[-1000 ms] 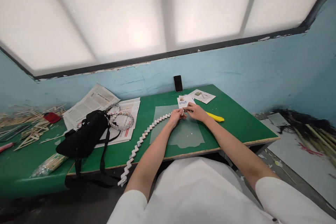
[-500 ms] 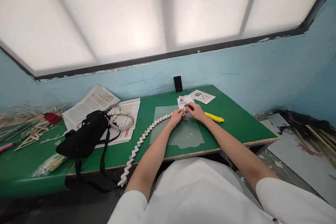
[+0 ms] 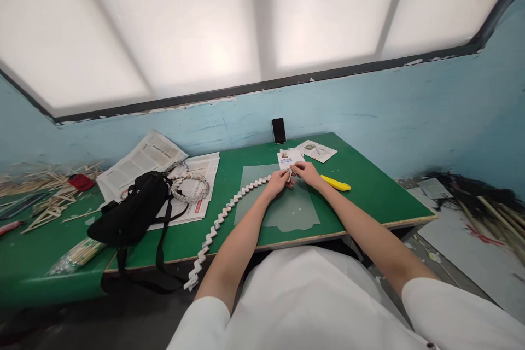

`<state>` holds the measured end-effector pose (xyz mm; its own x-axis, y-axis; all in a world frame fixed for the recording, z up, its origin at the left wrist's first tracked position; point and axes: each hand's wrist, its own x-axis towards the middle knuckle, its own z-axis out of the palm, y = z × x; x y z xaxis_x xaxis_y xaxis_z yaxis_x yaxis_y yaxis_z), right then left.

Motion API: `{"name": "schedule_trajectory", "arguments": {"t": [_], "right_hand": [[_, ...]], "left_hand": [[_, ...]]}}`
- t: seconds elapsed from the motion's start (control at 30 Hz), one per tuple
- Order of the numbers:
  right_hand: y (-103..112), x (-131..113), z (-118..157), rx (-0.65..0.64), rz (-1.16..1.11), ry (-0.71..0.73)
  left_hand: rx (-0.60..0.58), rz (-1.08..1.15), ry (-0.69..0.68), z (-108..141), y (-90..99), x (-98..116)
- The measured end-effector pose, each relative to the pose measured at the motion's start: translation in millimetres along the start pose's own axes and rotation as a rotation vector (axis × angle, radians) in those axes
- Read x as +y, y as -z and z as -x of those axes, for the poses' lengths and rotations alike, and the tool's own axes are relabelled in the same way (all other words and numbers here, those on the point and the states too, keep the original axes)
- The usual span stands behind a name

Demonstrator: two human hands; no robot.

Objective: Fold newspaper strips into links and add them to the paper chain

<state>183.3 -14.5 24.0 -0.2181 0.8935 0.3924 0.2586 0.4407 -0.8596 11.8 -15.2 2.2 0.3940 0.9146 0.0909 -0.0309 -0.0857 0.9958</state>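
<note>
A zigzag chain of folded paper (image 3: pixel 223 213) runs from over the table's front edge up to my hands. My left hand (image 3: pixel 279 180) is closed on its upper end. My right hand (image 3: pixel 307 171) pinches a small white piece of folded paper (image 3: pixel 291 173) at that same end, and the fingertips of both hands nearly meet there. Whether this piece is linked into the chain I cannot tell. Beneath my hands lies a translucent sheet (image 3: pixel 283 210). Just beyond are printed paper pieces (image 3: pixel 286 159), and a yellow cutter-like tool (image 3: pixel 335 183) lies right of my right wrist.
A phone (image 3: pixel 279 131) leans against the wall behind the green table (image 3: pixel 369 197). More printed paper (image 3: pixel 316 150) lies at the back. To the left are a black bag (image 3: pixel 133 210), newspapers (image 3: pixel 143 161), a coiled paper chain (image 3: pixel 192 188), packaged sticks (image 3: pixel 80 254) and loose wooden sticks (image 3: pixel 53 208).
My right fingertips have shifted slightly and come closer around the small paper piece, which now shows less. The chain and the things on the table stay in place.
</note>
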Motion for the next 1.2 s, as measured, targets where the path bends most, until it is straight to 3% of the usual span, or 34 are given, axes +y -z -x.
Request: {"name": "schedule_trajectory", "arguments": {"t": [0.4, 0.7, 1.2], "right_hand": [[-5, -1, 0, 0.043, -0.012, 0.018], [-2, 7, -2, 0.034, -0.025, -0.051], [-3, -3, 0, 0.026, -0.022, -0.074]], "left_hand": [[0.008, 0.027, -0.012, 7, -1.6, 12], [-0.017, -0.015, -0.055, 3, -1.0, 3], [0.046, -0.025, 0.022, -1, -1.3, -1]]}}
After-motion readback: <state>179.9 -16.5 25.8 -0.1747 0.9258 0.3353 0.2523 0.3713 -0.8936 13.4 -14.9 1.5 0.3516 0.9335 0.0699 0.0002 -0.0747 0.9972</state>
